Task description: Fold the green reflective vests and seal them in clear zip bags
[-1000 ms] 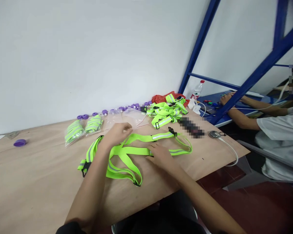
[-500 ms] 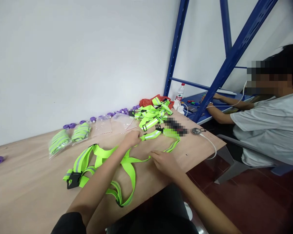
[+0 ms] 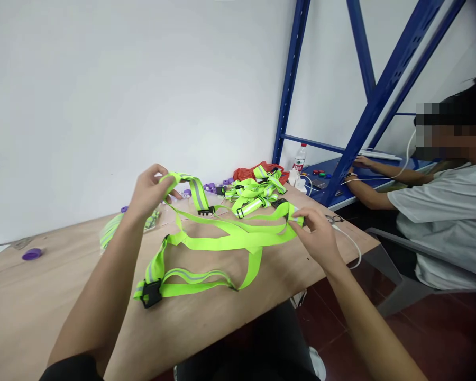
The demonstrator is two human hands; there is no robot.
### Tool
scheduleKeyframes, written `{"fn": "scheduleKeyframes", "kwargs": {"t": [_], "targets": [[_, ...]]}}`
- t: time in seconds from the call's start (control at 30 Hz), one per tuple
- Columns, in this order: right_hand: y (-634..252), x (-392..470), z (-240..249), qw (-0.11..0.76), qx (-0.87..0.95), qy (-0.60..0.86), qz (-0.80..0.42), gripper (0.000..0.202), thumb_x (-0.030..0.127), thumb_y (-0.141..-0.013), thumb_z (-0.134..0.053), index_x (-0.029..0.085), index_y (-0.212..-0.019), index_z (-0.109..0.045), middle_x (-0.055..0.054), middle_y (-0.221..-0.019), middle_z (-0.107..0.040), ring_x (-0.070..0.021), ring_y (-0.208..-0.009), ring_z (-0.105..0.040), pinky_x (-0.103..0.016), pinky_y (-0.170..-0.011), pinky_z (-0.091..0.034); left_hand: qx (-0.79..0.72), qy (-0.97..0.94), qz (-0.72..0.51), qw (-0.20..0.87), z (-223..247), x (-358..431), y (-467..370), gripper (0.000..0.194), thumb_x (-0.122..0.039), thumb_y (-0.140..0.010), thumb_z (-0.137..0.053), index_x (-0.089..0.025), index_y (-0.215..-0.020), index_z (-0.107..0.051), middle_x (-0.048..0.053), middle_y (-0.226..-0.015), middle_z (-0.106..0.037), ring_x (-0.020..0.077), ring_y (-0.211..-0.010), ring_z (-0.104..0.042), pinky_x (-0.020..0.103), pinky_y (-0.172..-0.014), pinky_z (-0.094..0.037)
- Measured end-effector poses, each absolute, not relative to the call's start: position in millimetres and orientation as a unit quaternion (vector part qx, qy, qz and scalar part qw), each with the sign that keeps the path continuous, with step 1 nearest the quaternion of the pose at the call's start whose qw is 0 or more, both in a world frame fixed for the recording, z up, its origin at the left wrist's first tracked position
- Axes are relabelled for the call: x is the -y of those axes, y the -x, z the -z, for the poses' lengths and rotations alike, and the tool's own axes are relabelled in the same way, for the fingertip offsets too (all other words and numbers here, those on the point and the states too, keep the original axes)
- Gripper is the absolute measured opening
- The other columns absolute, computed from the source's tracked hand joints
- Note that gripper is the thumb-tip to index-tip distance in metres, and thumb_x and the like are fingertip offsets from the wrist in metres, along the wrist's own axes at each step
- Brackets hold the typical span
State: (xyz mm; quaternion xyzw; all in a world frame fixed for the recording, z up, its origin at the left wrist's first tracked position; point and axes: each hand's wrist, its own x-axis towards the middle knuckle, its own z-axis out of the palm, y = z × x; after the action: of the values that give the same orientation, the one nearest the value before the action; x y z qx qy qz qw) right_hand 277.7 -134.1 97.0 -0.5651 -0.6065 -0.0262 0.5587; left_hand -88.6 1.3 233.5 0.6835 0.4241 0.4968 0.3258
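A neon-yellow reflective strap harness (image 3: 222,242) with grey stripes and black buckles hangs stretched above the wooden table (image 3: 43,307). My left hand (image 3: 150,190) grips one looped end of it, raised at the left. At the right, my right hand (image 3: 315,235) pinches the other end near a black buckle. The lower loops and a black buckle (image 3: 150,293) of the harness still rest on the table in front of me.
A pile of more neon harnesses (image 3: 254,193) lies at the far table edge by a red bag (image 3: 248,172). Bagged harnesses (image 3: 109,233), purple caps (image 3: 32,254) and a white cable (image 3: 353,243) also lie on the table. A person in grey sits at the right by blue shelving (image 3: 365,106).
Both hands have lifted the harness ends off the table and pulled them apart; my left hand rose up and left, my right hand moved right.
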Motion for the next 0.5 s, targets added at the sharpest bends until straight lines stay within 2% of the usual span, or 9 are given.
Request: {"fn": "scheduleKeyframes", "kwargs": {"t": [0.13,0.2,0.27,0.37,0.5], "targets": [[-292.7,110.5,-123.0,0.635,0.568,0.522,-0.031,0.038,0.03,-0.074,-0.074,0.024,-0.109,-0.059,-0.008,-0.106,-0.065,-0.0229,-0.086,-0.066,-0.034,-0.069,-0.056,-0.368,-0.617,-0.589,0.371,-266.6,12.7,118.1,0.027,-0.019,-0.068,-0.068,-0.023,-0.082,-0.045,-0.009,-0.049,-0.05,0.0121,-0.039,-0.056,0.018,-0.036,-0.031],[-298.2,100.2,-144.3,0.648,0.573,0.498,-0.056,0.043,0.029,-0.072,-0.074,0.024,-0.112,-0.058,-0.008,-0.107,-0.067,-0.0238,-0.09,-0.067,-0.035,-0.073,-0.056,-0.335,-0.605,-0.599,0.405,-278.2,22.1,132.7,0.031,-0.013,-0.064,-0.069,-0.024,-0.085,-0.049,-0.009,-0.054,-0.052,0.0076,-0.038,-0.047,0.018,-0.038,-0.03],[-303.7,90.7,-167.9,0.632,0.575,0.517,-0.043,0.038,0.029,-0.072,-0.072,0.024,-0.109,-0.062,-0.006,-0.104,-0.069,-0.0246,-0.091,-0.067,-0.036,-0.076,-0.056,-0.315,-0.602,-0.598,0.425,-284.2,32.9,146.8,0.029,-0.009,-0.061,-0.07,-0.022,-0.08,-0.052,-0.007,-0.062,-0.059,0.0034,-0.037,-0.039,0.019,-0.04,-0.029],[-310.6,76.8,-200.5,0.581,0.565,0.586,0.002,0.026,0.027,-0.073,-0.067,0.021,-0.098,-0.068,-0.002,-0.083,-0.07,-0.0232,-0.075,-0.066,-0.037,-0.07,-0.055,-0.322,-0.604,-0.583,0.438,-283.4,48.5,165.7,0.02,-0.011,-0.061,-0.071,-0.021,-0.075,-0.062,-0.004,-0.066,-0.065,0.0014,-0.035,-0.033,0.024,-0.045,-0.034],[-307.8,61.3,-231.9,0.597,0.563,0.57,-0.043,0.016,0.024,-0.073,-0.065,0.018,-0.088,-0.069,-0.002,-0.075,-0.07,-0.022,-0.067,-0.066,-0.036,-0.062,-0.058,-0.349,-0.641,-0.522,0.441,-277.2,63.2,176.6,0.027,-0.027,-0.062,-0.078,-0.022,-0.089,-0.075,-0.005,-0.048,-0.054,0.0073,-0.039,-0.038,0.034,-0.052,-0.045]]}}
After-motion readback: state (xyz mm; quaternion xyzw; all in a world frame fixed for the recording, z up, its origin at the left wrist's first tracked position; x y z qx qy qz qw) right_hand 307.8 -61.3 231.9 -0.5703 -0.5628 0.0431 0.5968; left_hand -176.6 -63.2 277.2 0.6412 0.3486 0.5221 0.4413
